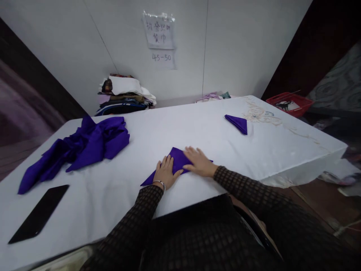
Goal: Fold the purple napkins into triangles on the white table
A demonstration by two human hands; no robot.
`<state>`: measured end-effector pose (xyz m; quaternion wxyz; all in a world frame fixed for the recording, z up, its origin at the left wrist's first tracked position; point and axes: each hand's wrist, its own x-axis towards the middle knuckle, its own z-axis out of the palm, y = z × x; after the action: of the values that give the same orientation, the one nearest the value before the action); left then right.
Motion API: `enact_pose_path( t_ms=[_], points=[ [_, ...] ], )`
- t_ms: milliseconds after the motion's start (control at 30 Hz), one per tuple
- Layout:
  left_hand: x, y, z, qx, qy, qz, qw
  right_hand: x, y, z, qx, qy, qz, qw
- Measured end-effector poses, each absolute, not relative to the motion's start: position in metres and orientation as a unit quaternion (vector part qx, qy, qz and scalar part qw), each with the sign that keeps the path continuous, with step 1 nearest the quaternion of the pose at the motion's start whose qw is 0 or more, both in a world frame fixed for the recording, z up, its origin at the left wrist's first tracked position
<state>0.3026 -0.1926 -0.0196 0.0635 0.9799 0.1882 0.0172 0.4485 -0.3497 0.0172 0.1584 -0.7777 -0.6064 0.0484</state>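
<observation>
A purple cloth napkin, folded into a triangle, lies on the white tablecloth near the table's front edge. Its top corner points away from me, and one long tip reaches out to the left. My left hand rests flat on its left part, fingers stretched out. Across its right part lies my right hand, fingers also extended, covering much of that side. Farther right sits another purple napkin, folded into a small, narrow triangle. At the left is a loose, crumpled heap of purple cloth.
A flat black slab lies at the table's left front. Folded clothes are stacked against the wall, below a handwritten paper sign. Beyond the right back edge is a red basket. The white tablecloth hangs over the right edge.
</observation>
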Motion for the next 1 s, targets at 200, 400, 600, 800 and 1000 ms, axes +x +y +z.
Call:
enact_pose_path(
  t_ms=[200,400,600,800,1000],
  points=[
    [0.299,-0.189,-0.021,0.987,0.156,-0.015,0.047,0.393,-0.289,0.012,-0.71,-0.668,0.12,0.19],
    [0.301,-0.192,-0.02,0.981,0.185,0.013,0.058,0.431,-0.313,-0.003,-0.746,-0.642,0.095,0.15],
    [0.301,-0.194,-0.017,0.98,0.188,0.019,0.061,0.47,-0.345,-0.008,-0.786,-0.604,0.066,0.114],
    [0.301,-0.194,-0.019,0.979,0.189,0.028,0.075,0.515,-0.383,-0.014,-0.847,-0.523,0.025,0.093],
    [0.302,-0.196,-0.017,0.979,0.193,0.01,0.064,0.501,-0.391,0.001,-0.878,-0.467,-0.015,0.105]
  ],
)
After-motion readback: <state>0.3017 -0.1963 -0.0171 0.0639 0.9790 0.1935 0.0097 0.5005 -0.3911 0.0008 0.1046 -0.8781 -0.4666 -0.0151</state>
